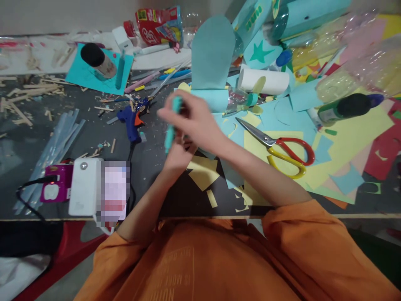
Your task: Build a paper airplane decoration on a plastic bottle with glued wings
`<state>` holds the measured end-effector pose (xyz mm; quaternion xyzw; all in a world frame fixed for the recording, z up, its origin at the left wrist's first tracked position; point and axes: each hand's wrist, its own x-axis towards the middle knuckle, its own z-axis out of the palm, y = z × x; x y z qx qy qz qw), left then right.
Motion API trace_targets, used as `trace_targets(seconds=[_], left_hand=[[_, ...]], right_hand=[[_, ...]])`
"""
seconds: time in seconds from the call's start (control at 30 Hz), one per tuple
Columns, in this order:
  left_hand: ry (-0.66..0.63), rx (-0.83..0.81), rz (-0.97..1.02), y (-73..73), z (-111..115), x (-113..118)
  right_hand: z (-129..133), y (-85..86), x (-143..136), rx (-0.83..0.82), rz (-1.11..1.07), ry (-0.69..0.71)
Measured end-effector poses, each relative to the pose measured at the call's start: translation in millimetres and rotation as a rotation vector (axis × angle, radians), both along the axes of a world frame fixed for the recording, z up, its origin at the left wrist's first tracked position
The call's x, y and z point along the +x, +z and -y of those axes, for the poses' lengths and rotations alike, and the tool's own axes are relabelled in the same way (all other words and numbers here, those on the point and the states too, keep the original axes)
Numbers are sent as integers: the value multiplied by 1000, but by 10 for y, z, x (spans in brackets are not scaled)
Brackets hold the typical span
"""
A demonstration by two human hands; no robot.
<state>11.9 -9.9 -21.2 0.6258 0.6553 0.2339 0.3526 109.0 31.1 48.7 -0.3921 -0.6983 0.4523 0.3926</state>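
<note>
My right hand (197, 119) is closed around a teal marker (170, 136), which points down and slightly to the left. Just below and partly behind it, my left hand (179, 156) comes up from the lower left; its fingers are mostly covered by the right hand, so their grip does not show. A light blue paper-wrapped bottle (213, 99) lies behind the hands, with a tall rounded light blue paper piece (213, 54) rising at its back. Scissors (267, 141) with red and yellow handles rest, blades apart, to the right of my right forearm.
A blue glue gun (130, 123) and clear glue sticks (52, 154) lie left. Near the front edge are a white power bank (84, 188) and a blurred phone-like screen (115, 188). Yellow paper (354, 142), scraps and a black-capped bottle (347, 106) spread right.
</note>
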Motion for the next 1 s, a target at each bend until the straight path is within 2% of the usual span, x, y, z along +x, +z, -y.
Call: trace_targets(seconds=[0.03,0.07,0.17,0.2,0.27,0.37,0.5,0.6,0.77,1.0], left_hand=[[17,-12,51,-2,15,12],[61,-55,193,3,28,25],[251,-274,780,53,42,69],[284,-336,905,75,32,87],[269,-417,1031,107,-14,130],[208,-532,1198,99,-135,209],[273,-654,1273,53,-262,302],[310,-703,1270,66,-229,326],[230,-726,1290,38,-80,282],[64,-617,1304,-67,-49,241]], right_hand=[[12,-50,177,-109,-160,-101],[26,-102,352,-211,-307,-196],[87,-226,825,-421,-636,-433],[114,-256,947,-472,-706,-463],[173,-315,1113,-558,-763,-475],[259,-439,1166,-592,-766,-476],[323,-636,1060,-523,-699,-426],[335,-724,1023,-463,-620,-426],[364,-783,1027,-357,-516,-372],[486,-844,907,-46,-254,-449]])
